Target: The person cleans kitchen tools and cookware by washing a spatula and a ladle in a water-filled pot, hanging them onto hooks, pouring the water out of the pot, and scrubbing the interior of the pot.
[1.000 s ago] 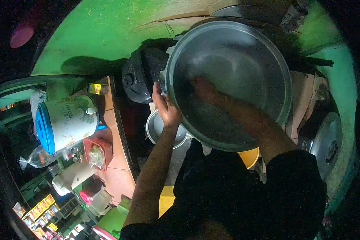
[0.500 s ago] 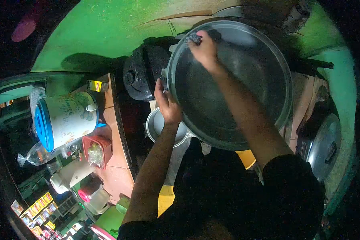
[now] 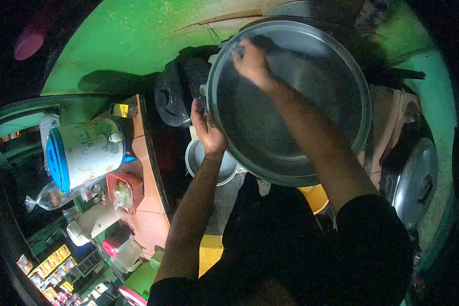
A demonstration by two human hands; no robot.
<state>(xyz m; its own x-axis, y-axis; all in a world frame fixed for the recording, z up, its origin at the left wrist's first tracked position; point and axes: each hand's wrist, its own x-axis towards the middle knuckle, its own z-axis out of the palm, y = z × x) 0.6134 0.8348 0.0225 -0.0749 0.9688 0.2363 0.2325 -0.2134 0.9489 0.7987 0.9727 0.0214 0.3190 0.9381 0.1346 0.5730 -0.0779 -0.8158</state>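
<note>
A large round metal basin (image 3: 301, 148) fills the upper centre, its open side facing me. My left hand (image 3: 209, 131) is at the basin's left rim, thumb and fingers around the edge near a side handle. Inside the basin, by the upper left wall, my right hand (image 3: 252, 64) is closed on a grey scouring pad (image 3: 238, 50), slightly blurred. The pad lies close to the inner wall. Below my left hand, a smaller pale pot (image 3: 200, 157) stands partly hidden behind my wrist.
A black lidded container (image 3: 173, 99) is left of the basin. Farther left are a white drink cooler (image 3: 89, 155) with a blue lid and a red basket (image 3: 132, 186). A metal lid (image 3: 415, 178) leans at the right; a yellow bowl (image 3: 315, 198) is below the basin.
My right hand has moved from the basin's middle left up to its upper left wall, then slightly further left. My left hand has stayed at the rim.
</note>
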